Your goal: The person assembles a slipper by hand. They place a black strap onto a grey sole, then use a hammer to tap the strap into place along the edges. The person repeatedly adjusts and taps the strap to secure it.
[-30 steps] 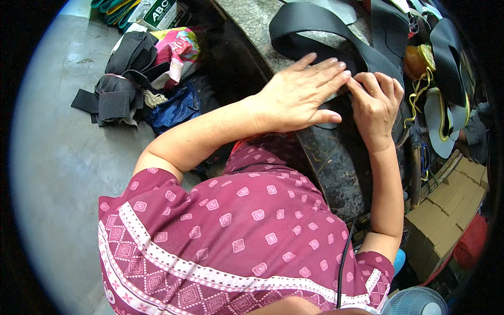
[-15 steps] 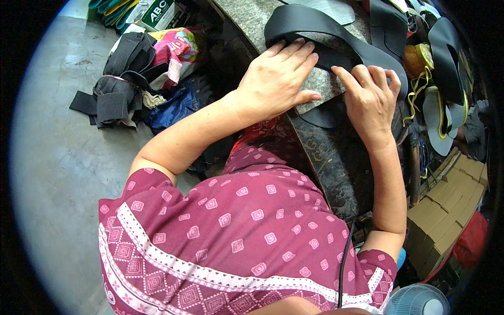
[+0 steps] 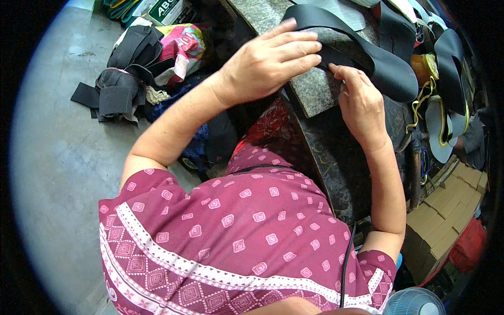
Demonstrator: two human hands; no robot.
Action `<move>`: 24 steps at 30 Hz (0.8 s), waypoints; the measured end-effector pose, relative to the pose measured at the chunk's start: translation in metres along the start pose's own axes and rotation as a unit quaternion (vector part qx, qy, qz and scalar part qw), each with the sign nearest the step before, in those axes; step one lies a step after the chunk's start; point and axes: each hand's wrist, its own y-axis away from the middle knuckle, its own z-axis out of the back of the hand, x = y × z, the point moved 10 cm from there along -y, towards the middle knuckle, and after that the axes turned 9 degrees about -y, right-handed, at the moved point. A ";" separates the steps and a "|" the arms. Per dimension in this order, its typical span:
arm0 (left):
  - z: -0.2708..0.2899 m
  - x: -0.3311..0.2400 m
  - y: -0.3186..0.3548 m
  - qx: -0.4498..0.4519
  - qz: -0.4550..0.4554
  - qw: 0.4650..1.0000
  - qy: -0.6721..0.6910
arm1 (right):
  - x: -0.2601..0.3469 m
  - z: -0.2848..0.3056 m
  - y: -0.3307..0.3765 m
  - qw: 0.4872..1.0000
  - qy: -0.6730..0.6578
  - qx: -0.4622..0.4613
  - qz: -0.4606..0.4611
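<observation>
Both hands work a black sole [image 3: 388, 73] lying on a grey stone slab [image 3: 315, 92]. Left hand [image 3: 268, 63] lies flat, fingers together, pressing on the sole's strap. Right hand [image 3: 362, 105] presses its fingertips on the sole's edge; whether it pinches, I cannot tell.

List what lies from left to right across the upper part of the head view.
Pile of black scraps → colourful bag → left hand → right hand → black sole → pale soles with yellow straps.
</observation>
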 end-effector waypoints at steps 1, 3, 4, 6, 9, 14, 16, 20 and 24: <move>-0.007 0.004 -0.001 0.052 -0.019 0.993 -0.100 | 0.002 0.003 -0.002 1.000 -0.011 -0.002 0.017; 0.004 0.006 -0.006 0.006 -0.041 0.984 -0.175 | -0.001 0.010 -0.002 1.000 0.007 0.004 0.013; 0.003 0.005 -0.005 0.022 -0.052 0.978 -0.200 | -0.004 0.013 -0.001 1.000 0.015 0.012 0.007; 0.000 -0.005 0.000 0.033 -0.075 0.965 -0.249 | -0.008 0.025 0.004 1.000 0.009 0.001 0.001; -0.013 -0.024 0.008 0.062 -0.074 0.968 -0.230 | -0.010 0.028 0.014 1.000 0.015 0.015 0.011; -0.034 -0.025 0.011 0.105 -0.034 0.973 -0.203 | -0.016 0.026 0.024 1.000 0.004 0.014 0.007; -0.036 -0.022 0.010 0.107 -0.023 0.973 -0.205 | -0.014 0.026 0.025 1.000 0.006 0.007 0.018; -0.039 -0.023 0.009 0.116 0.007 0.976 -0.182 | -0.004 0.025 0.028 0.998 0.044 0.001 0.048; -0.047 -0.030 0.002 0.125 0.029 0.975 -0.184 | 0.001 0.017 0.030 0.996 0.077 0.027 0.045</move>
